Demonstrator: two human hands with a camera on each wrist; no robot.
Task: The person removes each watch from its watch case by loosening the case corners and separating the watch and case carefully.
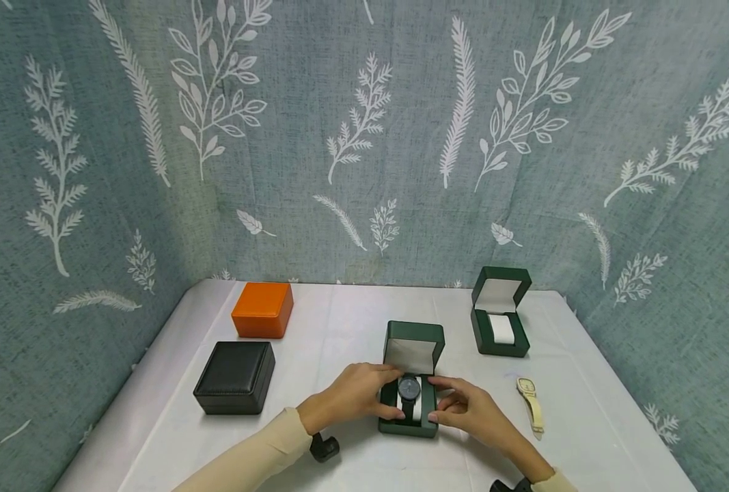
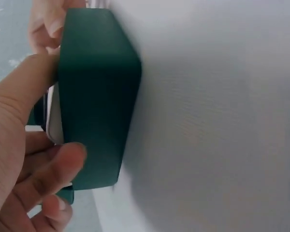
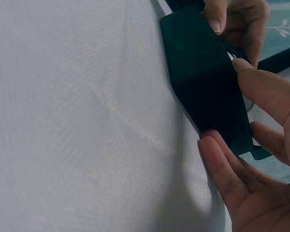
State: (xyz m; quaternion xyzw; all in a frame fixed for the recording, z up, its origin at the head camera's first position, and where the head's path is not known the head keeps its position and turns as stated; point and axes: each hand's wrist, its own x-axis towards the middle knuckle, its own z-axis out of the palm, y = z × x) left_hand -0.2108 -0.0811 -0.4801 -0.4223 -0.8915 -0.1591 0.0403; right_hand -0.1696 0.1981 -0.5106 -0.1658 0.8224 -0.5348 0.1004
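A grey-blue patterned cloth backs the white tabletop. The near green box stands with its lid raised, right of centre at the near side. Well to its left is a closed black box; at far right, the far green box also stands open; at far left sits a closed orange box. The left hand has its grip partly open, thumb and fingers parted and bent about the near green box's left side. The right hand holds the right side likewise, its thumb at the rim. Between them, inside that box, a black watch lies face up around a white cushion. A gold-coloured watch lies on the tabletop at right, beyond the right hand.
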